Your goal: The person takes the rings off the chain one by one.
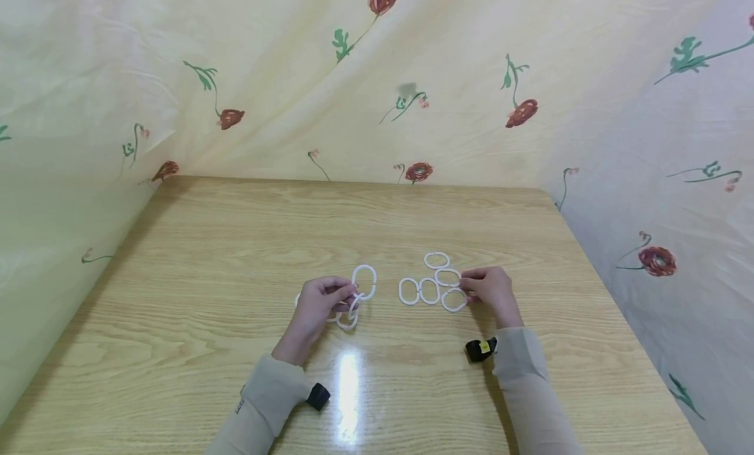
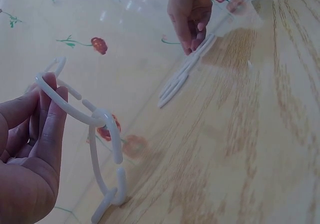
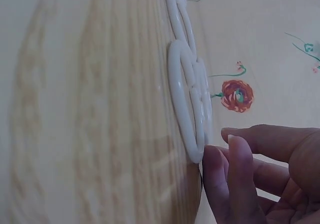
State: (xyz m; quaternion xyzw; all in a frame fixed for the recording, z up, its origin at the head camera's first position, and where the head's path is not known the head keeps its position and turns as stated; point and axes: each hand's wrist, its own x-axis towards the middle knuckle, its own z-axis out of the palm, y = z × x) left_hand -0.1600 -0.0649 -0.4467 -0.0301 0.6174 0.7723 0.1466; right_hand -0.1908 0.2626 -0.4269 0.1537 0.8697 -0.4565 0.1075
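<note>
My left hand (image 1: 321,304) pinches a white plastic oval link (image 2: 65,103) between thumb and fingers. A second white link (image 2: 93,154) hooks through it and hangs down, with more of the chain (image 1: 347,327) below and partly behind the hand. Over to the right, several loose white links lie flat on the wooden table (image 1: 377,226), close together. My right hand (image 1: 491,291) is at the right side of this group, its fingertips beside the end of the nearest link (image 3: 175,84). In the right wrist view its fingers are loosely bent, with no link plainly between them.
Flower-patterned cloth (image 1: 459,69) hangs behind the table and along both sides. A bright light reflection (image 1: 348,396) shows on the wood between the forearms. Each wrist carries a small black camera, the left one (image 1: 318,397) resting low near the tabletop.
</note>
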